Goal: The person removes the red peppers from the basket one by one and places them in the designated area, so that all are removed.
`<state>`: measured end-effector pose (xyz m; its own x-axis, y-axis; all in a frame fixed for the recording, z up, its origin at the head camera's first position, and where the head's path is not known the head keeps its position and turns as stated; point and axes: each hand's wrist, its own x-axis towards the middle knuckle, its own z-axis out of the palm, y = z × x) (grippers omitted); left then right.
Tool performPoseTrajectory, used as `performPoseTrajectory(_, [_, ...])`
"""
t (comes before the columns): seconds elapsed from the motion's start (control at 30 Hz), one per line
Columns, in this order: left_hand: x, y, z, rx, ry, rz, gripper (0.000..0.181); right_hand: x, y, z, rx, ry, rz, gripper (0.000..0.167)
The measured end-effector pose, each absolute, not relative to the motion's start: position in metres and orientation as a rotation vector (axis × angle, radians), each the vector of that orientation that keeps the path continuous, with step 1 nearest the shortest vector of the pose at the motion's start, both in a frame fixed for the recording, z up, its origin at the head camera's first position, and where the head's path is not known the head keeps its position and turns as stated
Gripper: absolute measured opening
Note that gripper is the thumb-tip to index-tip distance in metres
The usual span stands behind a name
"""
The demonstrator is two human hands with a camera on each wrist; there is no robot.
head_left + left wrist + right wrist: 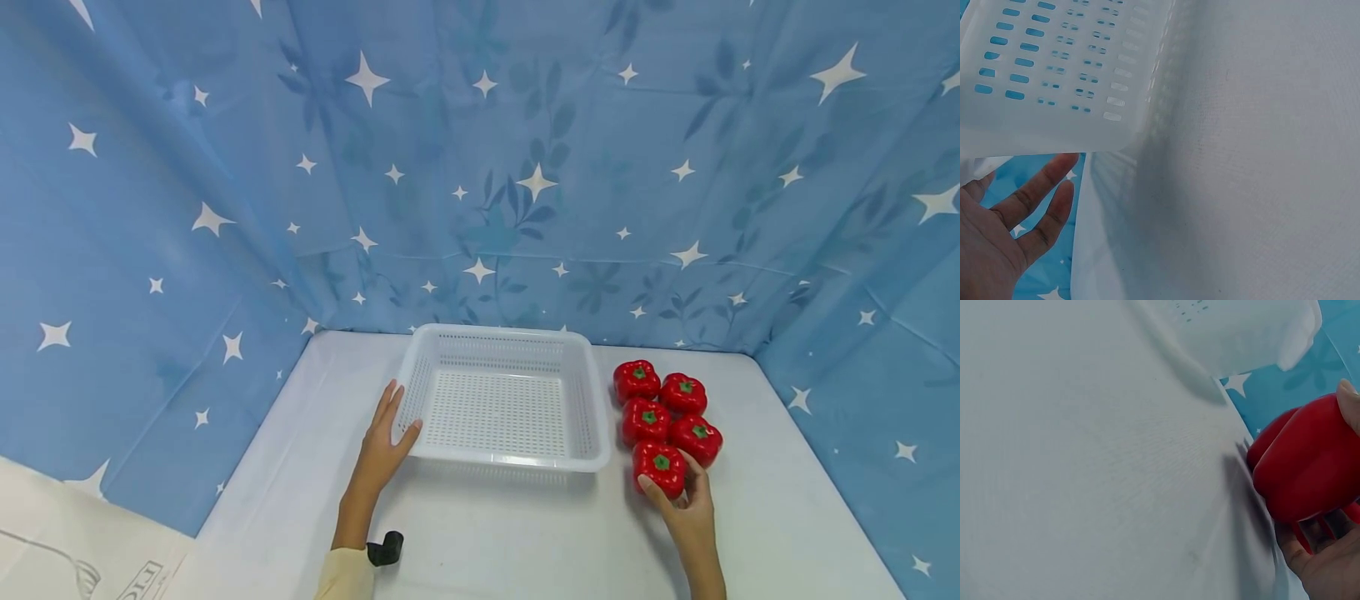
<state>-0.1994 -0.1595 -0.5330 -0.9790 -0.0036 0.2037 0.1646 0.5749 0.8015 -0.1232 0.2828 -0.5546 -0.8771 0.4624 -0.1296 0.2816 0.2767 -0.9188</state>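
A white perforated plastic basket (510,457) stands on the table. My left hand (386,446) is at its front left corner, fingers stretched along the outer side and thumb at the rim. In the left wrist view, straight fingers (1044,234) lie beside the basket's corner (1041,128). To the right of the basket, my right hand (692,500) grips a red bell pepper (660,468) with a green stem, thumb on one side and fingers on the other. The right wrist view shows this pepper (1310,462) close up, near the table surface; most of the thumb is out of frame.
Behind the held pepper, several more red bell peppers (645,420) sit clustered on the white table (517,542). Blue star-patterned curtains (480,167) border the table at the back and both sides. A black device (386,548) is at the left wrist.
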Motion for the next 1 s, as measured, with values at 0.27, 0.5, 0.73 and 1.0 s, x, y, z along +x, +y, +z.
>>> performPoseTrajectory(0.27, [-0.1998, -0.1609, -0.5341, -0.15, -2.612, -1.361, 0.072, -0.121, 0.2835, -0.5589, -0.69, -2.383, 1.646, 0.086])
performPoseTrajectory(0.5, [-0.1991, -0.1607, -0.5342, -0.15, -2.612, -1.36, 0.072, -0.1207, 0.2833, -0.5585, -0.699, -2.359, 1.668, 0.088])
performPoseTrajectory(0.73, [-0.1987, -0.1598, -0.5347, -0.148, -2.61, -1.354, 0.07, -0.1215, 0.2855, -0.5616, -0.68, -2.339, 1.682, 0.088])
performPoseTrajectory(1.0, [-0.1997, -0.1596, -0.5349, -0.152, -2.602, -1.353, 0.07, -0.1203, 0.2859, -0.559, -0.691, -2.334, 1.66, 0.091])
